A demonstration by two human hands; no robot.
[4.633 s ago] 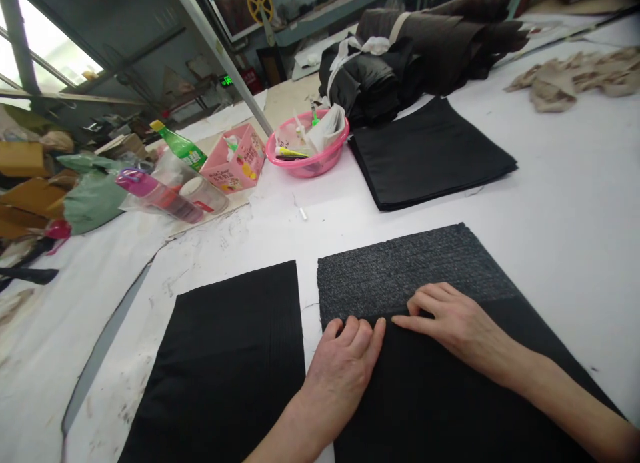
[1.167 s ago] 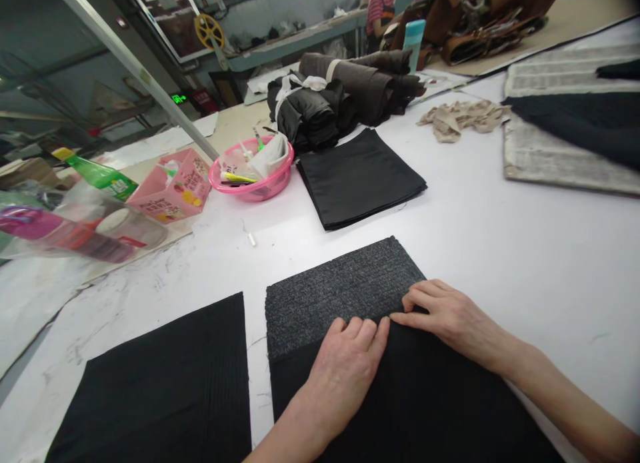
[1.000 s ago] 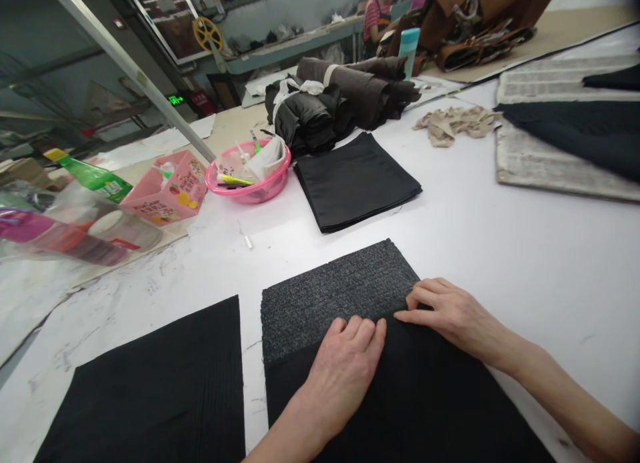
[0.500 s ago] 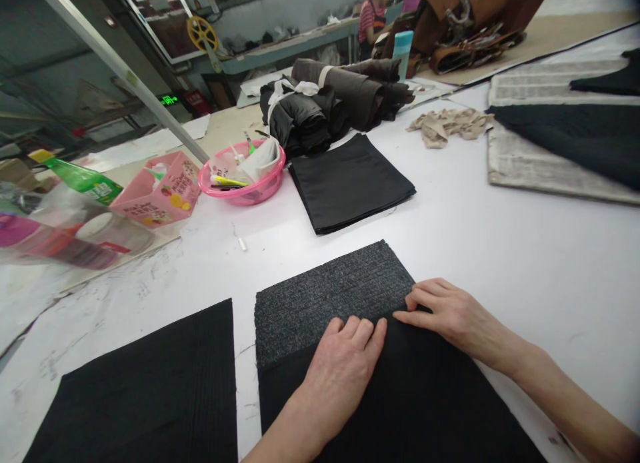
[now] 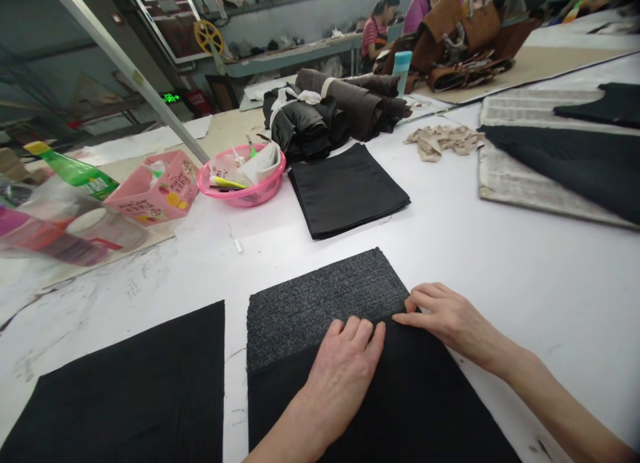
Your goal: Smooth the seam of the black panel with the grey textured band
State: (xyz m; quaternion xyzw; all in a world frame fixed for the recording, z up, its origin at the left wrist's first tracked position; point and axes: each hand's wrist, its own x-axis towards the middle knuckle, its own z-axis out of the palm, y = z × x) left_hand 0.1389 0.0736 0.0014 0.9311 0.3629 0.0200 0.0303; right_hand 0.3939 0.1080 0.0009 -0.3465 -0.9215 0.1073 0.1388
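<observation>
A sheet of black fabric (image 5: 420, 403) lies in front of me, over a speckled dark-grey textured piece (image 5: 320, 296) whose far part shows beyond the black edge. My left hand (image 5: 345, 366) rests on the black fabric with its fingers curled and pressed together at that edge. To its right, my right hand (image 5: 445, 316) pinches the same edge near the right side, thumb below and fingers bent. The fingertips of both hands are close together but apart. Another black fabric panel (image 5: 135, 390) lies flat on the left.
Beyond the work is a stack of black pieces (image 5: 350, 190), beside a pink basket (image 5: 250, 195) of small tools. A pink box (image 5: 155, 193), a green bottle (image 5: 75, 173), rolled dark material (image 5: 345, 103) and a beige cloth (image 5: 440, 142) lie around. Two people sit farther back.
The view has tilted and shifted slightly, so the table things appear a little moved. Both hands stay at the black fabric's edge, in nearly the same pose.
</observation>
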